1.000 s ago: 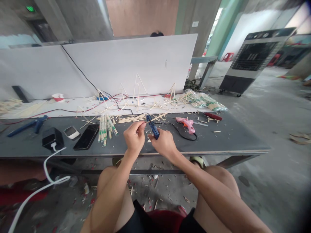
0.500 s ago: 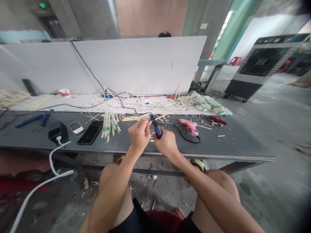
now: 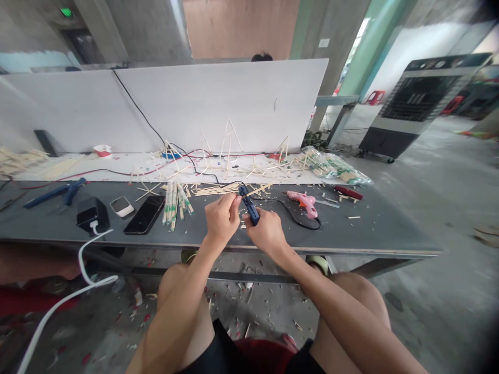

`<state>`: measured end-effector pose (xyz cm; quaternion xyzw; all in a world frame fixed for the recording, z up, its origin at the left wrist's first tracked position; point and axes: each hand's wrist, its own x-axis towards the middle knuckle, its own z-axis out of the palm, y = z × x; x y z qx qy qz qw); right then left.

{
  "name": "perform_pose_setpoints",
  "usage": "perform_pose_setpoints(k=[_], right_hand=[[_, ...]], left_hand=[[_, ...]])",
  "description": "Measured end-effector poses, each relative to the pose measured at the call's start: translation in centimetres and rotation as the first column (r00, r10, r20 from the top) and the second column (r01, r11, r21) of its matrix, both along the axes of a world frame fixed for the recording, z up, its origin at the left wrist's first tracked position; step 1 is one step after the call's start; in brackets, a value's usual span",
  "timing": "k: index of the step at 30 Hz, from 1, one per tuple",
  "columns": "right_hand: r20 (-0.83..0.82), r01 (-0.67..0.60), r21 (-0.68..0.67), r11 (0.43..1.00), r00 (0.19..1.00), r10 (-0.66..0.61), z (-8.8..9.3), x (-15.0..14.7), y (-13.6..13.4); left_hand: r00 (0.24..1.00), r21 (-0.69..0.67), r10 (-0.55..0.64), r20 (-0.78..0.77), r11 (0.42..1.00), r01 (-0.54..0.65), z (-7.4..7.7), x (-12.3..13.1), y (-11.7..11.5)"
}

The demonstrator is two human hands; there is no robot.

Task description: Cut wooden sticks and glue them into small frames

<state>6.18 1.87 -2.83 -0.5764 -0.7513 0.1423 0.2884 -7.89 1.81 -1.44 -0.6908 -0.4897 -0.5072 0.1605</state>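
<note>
My right hand (image 3: 265,228) is closed around the handles of dark blue pliers (image 3: 250,208), whose jaws point up and away from me above the dark tabletop. Just left of the jaws, my left hand (image 3: 223,215) pinches a thin wooden stick (image 3: 259,191). The stick runs across the pliers' jaws and pokes out to the right; whether the jaws are clamped on it is hard to see. Beyond my hands lies a row of loose wooden sticks (image 3: 216,190). Wrapped chopsticks (image 3: 171,205) lie left of my left hand.
A pink glue gun (image 3: 306,202) with a black cord rests at right, near a red-handled tool (image 3: 348,192). At left are a phone (image 3: 145,214), a black charger block (image 3: 92,214) and large blue pliers (image 3: 54,193). Stick frames (image 3: 229,137) stand before the white panel (image 3: 195,104).
My left hand has shifted very slightly left, and more of the stick shows to the right of the pliers. The pliers stay almost in place while the view shifts slightly.
</note>
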Motion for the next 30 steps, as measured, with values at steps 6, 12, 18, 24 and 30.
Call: perform_pose_setpoints(k=[6,12,18,24,30], right_hand=[[-0.031,0.003,0.055,0.998,1.0,-0.002,0.0,0.1,0.0],[0.034,-0.001,-0.016,1.0,0.999,0.002,0.4,-0.2,0.2],[0.054,0.031,-0.111,0.993,0.998,-0.025,0.7,-0.6,0.0],[0.001,0.007,-0.064,0.998,1.0,-0.007,0.6,-0.3,-0.1],[-0.003,-0.003,0.015,1.0,1.0,0.003,0.5,-0.1,0.2]], left_hand=[[0.997,-0.088,-0.05,0.064,0.994,0.056,0.4,0.0,-0.1],[0.985,-0.209,-0.079,0.151,0.972,0.11,0.6,-0.5,-0.1],[0.999,-0.06,-0.009,0.033,0.998,0.011,-0.3,-0.6,0.1],[0.991,0.035,0.095,-0.098,0.995,-0.092,-0.5,-0.2,0.6],[0.995,-0.078,0.074,-0.068,0.994,-0.079,0.0,0.0,0.5]])
